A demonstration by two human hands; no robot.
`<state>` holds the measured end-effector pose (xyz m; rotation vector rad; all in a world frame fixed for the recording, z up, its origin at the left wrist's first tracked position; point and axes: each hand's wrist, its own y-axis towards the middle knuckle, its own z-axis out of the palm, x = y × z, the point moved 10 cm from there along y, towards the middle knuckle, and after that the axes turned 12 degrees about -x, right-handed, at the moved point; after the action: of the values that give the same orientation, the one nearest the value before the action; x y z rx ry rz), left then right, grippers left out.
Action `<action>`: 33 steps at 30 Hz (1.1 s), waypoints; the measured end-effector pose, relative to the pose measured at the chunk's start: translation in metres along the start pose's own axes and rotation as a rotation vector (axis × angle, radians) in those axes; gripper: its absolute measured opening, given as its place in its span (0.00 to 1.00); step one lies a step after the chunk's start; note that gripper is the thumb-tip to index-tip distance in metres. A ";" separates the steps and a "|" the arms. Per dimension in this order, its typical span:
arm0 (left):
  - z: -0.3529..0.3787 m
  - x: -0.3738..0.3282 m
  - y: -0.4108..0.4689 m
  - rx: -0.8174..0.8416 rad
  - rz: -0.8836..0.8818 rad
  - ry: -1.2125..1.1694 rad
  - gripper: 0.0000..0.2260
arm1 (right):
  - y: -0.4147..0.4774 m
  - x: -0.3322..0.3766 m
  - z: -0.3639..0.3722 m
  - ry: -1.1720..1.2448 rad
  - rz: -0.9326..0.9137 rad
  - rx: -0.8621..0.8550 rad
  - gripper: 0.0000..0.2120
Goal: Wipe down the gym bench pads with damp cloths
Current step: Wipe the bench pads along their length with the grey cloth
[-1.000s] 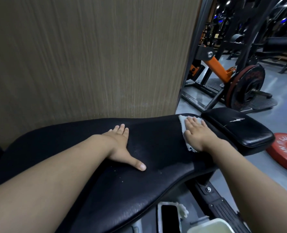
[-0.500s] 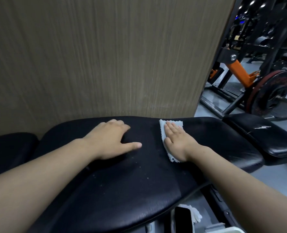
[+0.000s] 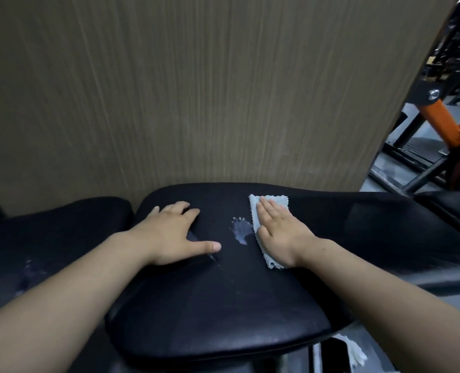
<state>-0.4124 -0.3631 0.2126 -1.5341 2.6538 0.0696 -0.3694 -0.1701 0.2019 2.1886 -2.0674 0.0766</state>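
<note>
Right hand (image 3: pixel 280 232) flat, fingers together, pressing cloth (image 3: pixel 269 211) onto far part of pad (image 3: pixel 223 305); left hand (image 3: pixel 169 232) spread wide, empty, resting left of pale smear (image 3: pixel 241 232)

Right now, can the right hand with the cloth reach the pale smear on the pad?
Probably yes. The right hand presses the cloth flat just beside the smear, with only bare pad between.
</note>
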 end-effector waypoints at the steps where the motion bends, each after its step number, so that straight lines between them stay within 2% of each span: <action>1: -0.002 0.002 -0.002 -0.010 0.009 0.002 0.53 | 0.002 0.006 0.001 0.000 -0.008 0.001 0.28; 11: -0.003 0.052 -0.035 0.049 -0.039 0.040 0.63 | 0.021 0.077 0.011 0.005 -0.058 0.012 0.28; 22: 0.000 0.064 -0.049 0.074 -0.050 0.008 0.68 | 0.044 0.173 0.031 -0.041 -0.131 0.001 0.30; 29: 0.000 0.065 -0.048 0.092 -0.074 0.004 0.68 | 0.045 0.171 0.031 -0.047 -0.149 -0.001 0.30; 33: 0.001 0.065 -0.050 0.121 -0.099 -0.019 0.69 | 0.039 0.129 0.021 -0.114 -0.110 -0.004 0.30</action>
<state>-0.4009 -0.4442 0.2061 -1.6146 2.5120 -0.0811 -0.4020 -0.3025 0.1999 2.3513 -1.9952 -0.0646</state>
